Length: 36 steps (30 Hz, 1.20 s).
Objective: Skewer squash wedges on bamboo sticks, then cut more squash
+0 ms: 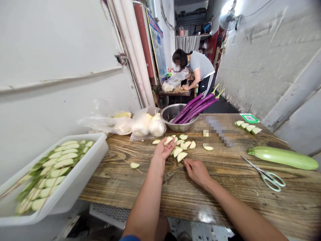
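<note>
My left hand (164, 149) is turned palm up at the pile of cut slices, holding a pale zucchini slice (168, 140) between thumb and fingers. Closed around a thin wooden skewer, my right hand (197, 171) is just right of the pile. A half-round zucchini slice (182, 156) sits at the skewer's tip; most of the stick is hidden by the hand. Several loose slices (192, 144) lie on the wooden table (213, 197) around my left fingers. Another slice (134, 165), with a stick beside or under it, rests to the left.
A white tub (100, 147) of skewered slices stands left. Bare skewers (122, 147) lie near plastic bags (141, 124). Behind is a steel bowl (180, 127) with long purple eggplants (198, 108). Scissors (265, 175), a whole zucchini (283, 157) and a blurred knife (219, 130) lie right. A person (202, 67) bends over another table.
</note>
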Each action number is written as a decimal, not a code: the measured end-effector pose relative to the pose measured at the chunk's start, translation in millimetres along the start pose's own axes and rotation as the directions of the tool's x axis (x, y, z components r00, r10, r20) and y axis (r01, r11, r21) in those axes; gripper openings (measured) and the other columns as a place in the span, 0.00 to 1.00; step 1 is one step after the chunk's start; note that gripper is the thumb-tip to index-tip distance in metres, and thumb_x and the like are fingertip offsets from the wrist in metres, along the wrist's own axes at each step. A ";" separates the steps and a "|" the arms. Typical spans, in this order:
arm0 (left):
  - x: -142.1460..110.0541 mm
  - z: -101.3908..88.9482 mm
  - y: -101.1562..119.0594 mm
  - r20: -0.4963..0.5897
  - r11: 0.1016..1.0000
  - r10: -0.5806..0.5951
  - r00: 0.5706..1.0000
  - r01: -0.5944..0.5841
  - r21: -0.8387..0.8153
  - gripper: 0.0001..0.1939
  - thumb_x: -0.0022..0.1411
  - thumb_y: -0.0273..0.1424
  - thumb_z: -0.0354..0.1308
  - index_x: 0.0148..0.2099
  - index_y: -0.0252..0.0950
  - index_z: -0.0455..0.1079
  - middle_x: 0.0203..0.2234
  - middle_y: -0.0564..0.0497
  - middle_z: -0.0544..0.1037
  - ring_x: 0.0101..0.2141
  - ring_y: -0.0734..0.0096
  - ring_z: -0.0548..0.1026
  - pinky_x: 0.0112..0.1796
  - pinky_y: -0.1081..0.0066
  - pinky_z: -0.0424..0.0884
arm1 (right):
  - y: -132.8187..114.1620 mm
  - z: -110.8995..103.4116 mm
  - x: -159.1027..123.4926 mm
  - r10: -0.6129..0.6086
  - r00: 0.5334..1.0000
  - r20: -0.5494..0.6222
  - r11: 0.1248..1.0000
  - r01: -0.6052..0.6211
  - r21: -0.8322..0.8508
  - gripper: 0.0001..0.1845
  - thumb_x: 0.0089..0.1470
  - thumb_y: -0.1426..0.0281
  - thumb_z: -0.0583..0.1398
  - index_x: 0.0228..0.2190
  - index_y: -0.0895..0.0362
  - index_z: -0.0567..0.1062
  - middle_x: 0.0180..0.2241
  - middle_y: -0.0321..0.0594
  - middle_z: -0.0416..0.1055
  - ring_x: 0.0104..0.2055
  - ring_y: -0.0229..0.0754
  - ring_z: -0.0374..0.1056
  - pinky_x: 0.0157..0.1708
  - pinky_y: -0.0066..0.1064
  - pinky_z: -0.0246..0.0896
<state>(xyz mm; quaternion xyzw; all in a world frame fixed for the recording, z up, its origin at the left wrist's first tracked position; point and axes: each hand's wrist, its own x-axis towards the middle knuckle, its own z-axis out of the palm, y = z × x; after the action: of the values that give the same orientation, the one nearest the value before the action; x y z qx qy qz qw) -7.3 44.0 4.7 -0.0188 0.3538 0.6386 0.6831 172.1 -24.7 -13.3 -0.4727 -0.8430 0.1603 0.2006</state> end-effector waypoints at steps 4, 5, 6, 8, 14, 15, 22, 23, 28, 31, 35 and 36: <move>0.2 0.0 -0.3 0.008 0.999 0.029 1.000 -0.029 0.033 0.03 0.57 0.23 0.50 0.35 0.30 0.65 0.33 0.39 0.75 0.37 0.60 0.75 0.36 0.59 0.73 | 0.3 0.0 0.2 0.003 1.000 -0.001 1.000 -0.003 0.004 0.17 0.57 0.69 0.46 0.26 0.56 0.72 0.25 0.38 0.72 0.26 0.36 0.64 0.27 0.24 0.47; 0.4 0.0 -0.5 0.009 0.999 0.031 0.999 -0.031 0.038 0.03 0.57 0.23 0.50 0.35 0.30 0.65 0.33 0.39 0.75 0.37 0.60 0.75 0.36 0.59 0.73 | 0.2 -0.2 0.3 0.005 1.000 -0.001 1.000 -0.005 0.005 0.17 0.57 0.70 0.46 0.26 0.56 0.72 0.24 0.38 0.72 0.26 0.36 0.64 0.27 0.24 0.47; 0.6 -0.1 -0.7 0.009 0.999 0.030 1.000 -0.031 0.041 0.03 0.57 0.23 0.50 0.35 0.30 0.65 0.33 0.39 0.75 0.37 0.60 0.75 0.36 0.59 0.73 | -0.1 -0.4 0.4 0.007 1.000 -0.001 1.000 -0.007 0.005 0.17 0.57 0.70 0.46 0.26 0.56 0.72 0.24 0.38 0.72 0.25 0.36 0.64 0.27 0.24 0.46; 1.3 -0.5 -1.1 0.012 0.999 0.022 1.000 -0.022 0.042 0.04 0.57 0.24 0.50 0.35 0.30 0.65 0.33 0.39 0.75 0.37 0.60 0.75 0.36 0.58 0.73 | -0.8 -0.9 0.8 0.008 1.000 -0.001 1.000 -0.008 0.002 0.17 0.56 0.70 0.46 0.25 0.56 0.72 0.23 0.38 0.72 0.24 0.36 0.63 0.26 0.25 0.46; 2.5 -1.6 -2.8 0.040 0.998 0.028 0.999 -0.030 0.048 0.05 0.56 0.23 0.51 0.36 0.30 0.66 0.33 0.39 0.76 0.38 0.59 0.75 0.37 0.57 0.73 | -2.3 -2.0 1.2 0.024 1.000 0.011 1.000 -0.024 -0.010 0.16 0.56 0.70 0.47 0.25 0.56 0.71 0.23 0.37 0.71 0.24 0.35 0.62 0.25 0.25 0.45; 2.3 -1.5 -3.2 0.044 0.998 0.028 0.999 -0.030 0.048 0.06 0.56 0.23 0.51 0.36 0.30 0.67 0.34 0.40 0.76 0.38 0.59 0.75 0.37 0.57 0.73 | -2.3 -2.1 1.0 0.028 1.000 0.013 1.000 -0.028 -0.011 0.16 0.56 0.70 0.47 0.24 0.56 0.71 0.23 0.37 0.71 0.24 0.36 0.62 0.25 0.24 0.45; -0.6 1.3 -6.8 0.047 0.998 0.027 0.999 -0.029 0.056 0.07 0.55 0.22 0.50 0.37 0.29 0.67 0.33 0.38 0.76 0.38 0.58 0.75 0.37 0.56 0.73 | -2.6 -2.6 0.7 0.051 0.998 0.021 0.998 -0.050 -0.028 0.15 0.56 0.70 0.47 0.25 0.56 0.70 0.23 0.37 0.71 0.25 0.36 0.63 0.25 0.25 0.44; -0.7 1.5 -7.5 0.050 0.998 0.028 0.998 -0.031 0.057 0.07 0.55 0.22 0.50 0.37 0.28 0.67 0.33 0.38 0.76 0.38 0.57 0.75 0.36 0.56 0.73 | -2.7 -2.6 0.8 0.052 0.998 0.022 0.998 -0.051 -0.027 0.15 0.56 0.70 0.47 0.25 0.56 0.70 0.23 0.37 0.71 0.25 0.36 0.63 0.25 0.25 0.44; 2.1 0.7 -11.0 0.028 0.999 0.032 0.999 -0.033 0.038 0.06 0.56 0.22 0.51 0.37 0.29 0.66 0.35 0.38 0.75 0.38 0.59 0.75 0.35 0.58 0.73 | -2.8 -2.8 0.7 0.057 0.998 0.021 0.998 -0.057 -0.007 0.16 0.56 0.70 0.47 0.24 0.56 0.70 0.24 0.38 0.71 0.25 0.36 0.63 0.25 0.25 0.45; 3.3 0.7 -13.1 0.033 0.998 0.034 0.999 -0.035 0.054 0.05 0.56 0.23 0.52 0.37 0.30 0.66 0.34 0.39 0.76 0.37 0.59 0.75 0.35 0.58 0.74 | -3.1 -2.4 0.6 0.064 0.998 0.019 0.998 -0.064 -0.009 0.15 0.56 0.71 0.47 0.24 0.56 0.70 0.23 0.38 0.72 0.25 0.36 0.64 0.25 0.25 0.45; 1.4 3.1 -15.8 0.042 0.996 0.050 0.998 -0.053 0.070 0.05 0.56 0.22 0.51 0.36 0.30 0.66 0.31 0.42 0.76 0.35 0.60 0.76 0.36 0.58 0.73 | -3.5 -1.4 0.8 0.072 0.997 0.015 0.997 -0.071 -0.021 0.15 0.56 0.71 0.47 0.25 0.56 0.70 0.24 0.38 0.72 0.26 0.36 0.64 0.26 0.25 0.45; 0.6 3.9 -16.6 0.040 0.996 0.054 0.998 -0.057 0.073 0.05 0.56 0.22 0.51 0.36 0.30 0.66 0.31 0.42 0.76 0.35 0.60 0.76 0.36 0.58 0.73 | -3.5 -1.1 0.9 0.074 0.997 0.014 0.997 -0.073 -0.021 0.15 0.56 0.71 0.47 0.25 0.56 0.70 0.24 0.38 0.72 0.26 0.36 0.64 0.26 0.25 0.45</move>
<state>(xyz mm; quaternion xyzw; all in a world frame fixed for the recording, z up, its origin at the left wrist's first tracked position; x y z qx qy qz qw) 9.2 43.3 0.3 0.0285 0.3644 0.6440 0.6720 169.6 -25.6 -10.6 -0.5042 -0.8281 0.1626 0.1833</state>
